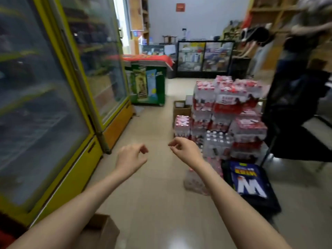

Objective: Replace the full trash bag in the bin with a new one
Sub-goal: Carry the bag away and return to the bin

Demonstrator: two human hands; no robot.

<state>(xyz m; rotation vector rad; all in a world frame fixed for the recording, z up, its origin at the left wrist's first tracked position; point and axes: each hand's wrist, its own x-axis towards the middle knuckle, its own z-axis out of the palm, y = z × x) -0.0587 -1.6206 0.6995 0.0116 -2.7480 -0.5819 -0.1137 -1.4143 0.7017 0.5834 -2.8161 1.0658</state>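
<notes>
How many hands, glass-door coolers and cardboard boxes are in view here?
Hands: 2, left hand and right hand, both empty
Glass-door coolers: 2, near cooler and far cooler
Cardboard boxes: 2, near box and far box
Total: 6

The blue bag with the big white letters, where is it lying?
In the head view the blue bag lies on the floor at lower right, on a black case just in front of the stacked bottled-water packs.

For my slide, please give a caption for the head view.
Both hands, left and right, empty above shop floor; no bin visible.
</notes>
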